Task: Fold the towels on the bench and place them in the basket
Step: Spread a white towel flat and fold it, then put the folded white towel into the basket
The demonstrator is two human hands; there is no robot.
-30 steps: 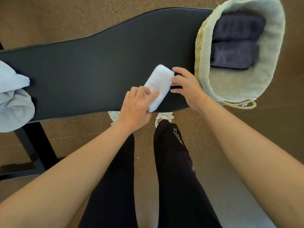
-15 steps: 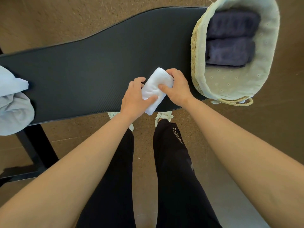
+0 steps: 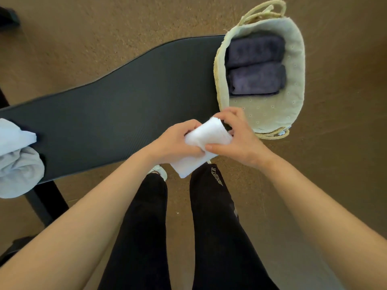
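Note:
A small folded white towel (image 3: 206, 139) is held between both hands, lifted off the front edge of the black bench (image 3: 125, 114). My left hand (image 3: 173, 143) grips its left side and my right hand (image 3: 238, 141) grips its right side, thumb on top. The woven basket (image 3: 297, 65) with a pale cloth lining stands at the bench's right end, just beyond my right hand. Two dark purple folded towels (image 3: 255, 65) lie side by side in its far half. A pile of unfolded pale blue-grey towels (image 3: 16, 160) sits at the bench's left end.
The near half of the basket floor (image 3: 266, 109) is bare lining. Brown carpet surrounds the bench. My legs in black trousers (image 3: 209, 227) stand against the bench's front edge. A black bench leg (image 3: 44, 199) runs down at lower left.
The white towel was lying on the bench with my hands pressing it; both hands have closed on it and picked it up toward the front edge. The camera view shifted.

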